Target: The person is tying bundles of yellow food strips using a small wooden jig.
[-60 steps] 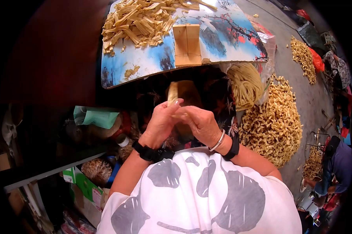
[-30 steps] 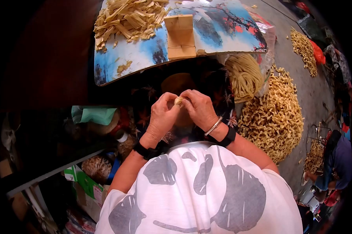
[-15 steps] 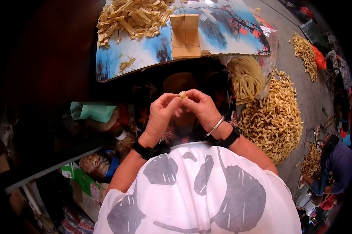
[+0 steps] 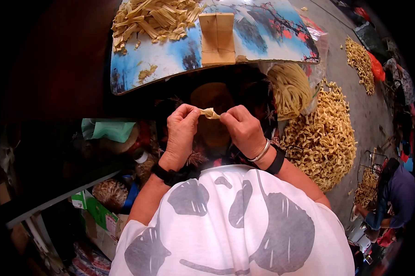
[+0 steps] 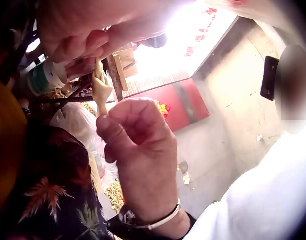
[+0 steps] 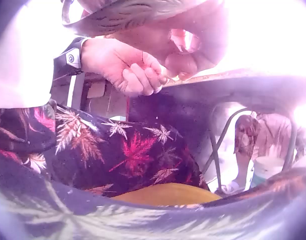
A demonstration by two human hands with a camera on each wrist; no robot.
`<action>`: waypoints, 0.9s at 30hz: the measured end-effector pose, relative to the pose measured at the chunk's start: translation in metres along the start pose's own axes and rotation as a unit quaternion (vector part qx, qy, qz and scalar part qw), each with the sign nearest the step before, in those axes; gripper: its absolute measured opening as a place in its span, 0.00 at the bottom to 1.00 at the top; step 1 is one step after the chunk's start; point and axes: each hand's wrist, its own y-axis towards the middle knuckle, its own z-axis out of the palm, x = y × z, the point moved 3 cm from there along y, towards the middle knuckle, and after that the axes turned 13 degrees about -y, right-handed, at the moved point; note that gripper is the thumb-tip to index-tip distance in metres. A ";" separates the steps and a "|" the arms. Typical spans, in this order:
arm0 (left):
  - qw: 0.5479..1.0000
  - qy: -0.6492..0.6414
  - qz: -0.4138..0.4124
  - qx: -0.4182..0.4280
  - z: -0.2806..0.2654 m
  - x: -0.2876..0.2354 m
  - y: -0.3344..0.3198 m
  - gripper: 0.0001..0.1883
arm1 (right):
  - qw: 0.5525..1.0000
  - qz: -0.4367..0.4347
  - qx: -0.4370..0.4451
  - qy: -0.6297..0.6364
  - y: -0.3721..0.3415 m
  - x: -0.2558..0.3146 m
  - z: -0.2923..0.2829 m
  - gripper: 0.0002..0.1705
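In the head view a short pale yellow strip (image 4: 210,113), which looks like tofu skin, is stretched between the two hands with a knot in its middle. My left hand (image 4: 181,131) pinches its left end between thumb and forefinger. The right hand (image 4: 245,131), with a bracelet at the wrist, pinches the other end, its remaining fingers curled in. From the left wrist the knotted strip (image 5: 101,91) runs between the left hand (image 5: 88,35) above and the right hand (image 5: 143,140) below. Both hands are over the dark, leaf-patterned cloth (image 6: 133,155) on the lap.
Ahead, a painted board (image 4: 170,62) bears a heap of loose strips (image 4: 156,20) and a small wooden stand (image 4: 217,39). At right lie a bundle of long strips (image 4: 290,89) and a large pile of knotted pieces (image 4: 325,142). Another person (image 4: 398,193) sits far right.
The strip, upright in the hands two seconds ago, was bunched between the fingertips and is now knotted. The hands have drawn apart, pulling it out sideways.
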 end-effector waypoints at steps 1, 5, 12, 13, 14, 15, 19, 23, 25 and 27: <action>1.000 0.009 -0.012 0.006 -0.001 0.000 0.000 0.05 | 1.000 -0.014 0.009 -0.014 -0.001 0.002 0.000 0.11; 0.991 0.122 0.021 0.046 -0.005 -0.003 0.004 0.05 | 0.940 0.177 0.180 0.232 -0.002 -0.003 0.007 0.10; 0.988 0.076 0.064 0.119 0.014 -0.007 0.002 0.09 | 0.859 0.300 0.191 0.369 0.019 -0.002 0.018 0.13; 0.992 0.028 0.051 0.108 0.015 -0.004 0.001 0.10 | 0.812 0.354 0.197 0.419 0.020 -0.001 0.017 0.12; 0.991 -0.025 -0.022 0.128 0.012 0.004 0.001 0.12 | 0.853 0.322 0.172 0.375 0.021 -0.004 0.017 0.11; 0.989 -0.015 -0.035 0.142 0.012 0.003 -0.001 0.12 | 0.888 0.288 0.146 0.329 0.021 -0.008 0.020 0.10; 0.986 0.057 -0.019 0.158 0.007 0.006 -0.004 0.09 | 0.969 0.152 -0.004 0.197 0.019 -0.014 0.026 0.09; 0.971 0.185 0.063 0.139 0.008 0.005 -0.008 0.05 | 0.922 0.271 0.079 0.266 0.019 -0.011 0.020 0.12; 0.958 0.236 0.103 0.123 0.011 0.003 -0.010 0.05 | 0.879 0.343 0.126 0.306 0.023 -0.008 0.015 0.13; 0.947 0.266 0.137 0.116 0.016 -0.003 -0.012 0.05 | 0.862 0.353 0.124 0.343 0.022 -0.010 0.019 0.13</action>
